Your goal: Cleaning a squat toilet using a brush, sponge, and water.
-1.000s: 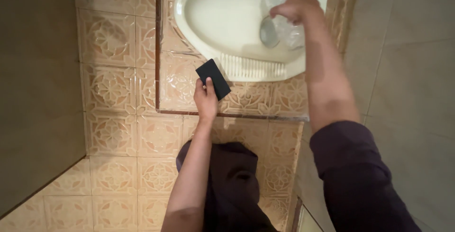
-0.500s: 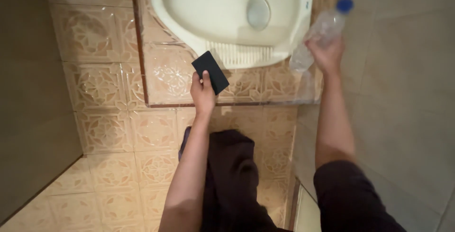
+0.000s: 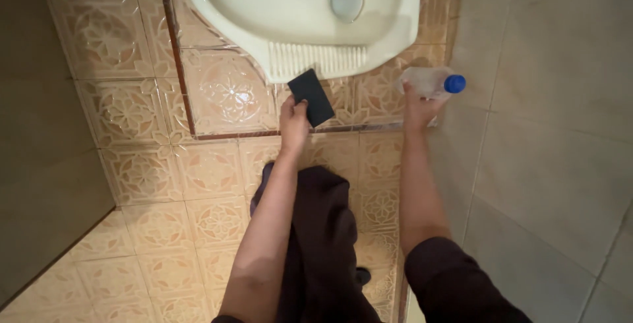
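While both hands are occupied over wet-looking patterned floor tiles [image 3: 217,171], the likeliest trouble is a slip of grip. The clear plastic bottle [image 3: 427,80] with its blue cap [image 3: 455,84] is tipped sideways, low and near the grey wall [image 3: 547,118] at the right, and the right hand [image 3: 417,104] seems to hold it only by its lower part; if the plastic is wet, it could slide out and roll along the raised tiled step [image 3: 231,99]. Whether the cap is screwed tight cannot be told, so a leak is possible too.

As for the hands, the left hand [image 3: 294,122] is closed on one end of a flat dark rectangular pad [image 3: 311,97], thumb on top, fingers beneath; the pad's far end points toward the ribbed footrest of the white squat toilet pan [image 3: 303,13], close to it but apparently not touching. A pinch that short could let the pad drop toward the pan. The right hand is wrapped around the bottle, fingers curled, not released. Dark trousers [image 3: 323,244] fill the near middle.
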